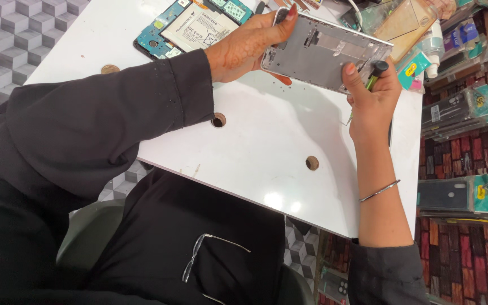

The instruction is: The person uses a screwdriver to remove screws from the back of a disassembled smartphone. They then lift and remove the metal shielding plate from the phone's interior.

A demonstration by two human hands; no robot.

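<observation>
Both hands hold a silver metal phone frame point(326, 51) above the white table point(266, 135). My left hand point(249, 48) grips its left end, thumb along the upper edge. My right hand point(371, 96) supports the frame's lower right corner with the thumb pressed on it. That same hand also holds a small screwdriver point(375, 76) with a green and black handle, its tip pointing down.
An opened tablet point(190, 25) with its battery and blue circuit boards exposed lies at the table's far left. A white bottle point(433, 48) and clear packets stand at the far right. Packaged phone cases point(461, 110) hang on the right. Two round holes point(218, 120) pierce the tabletop.
</observation>
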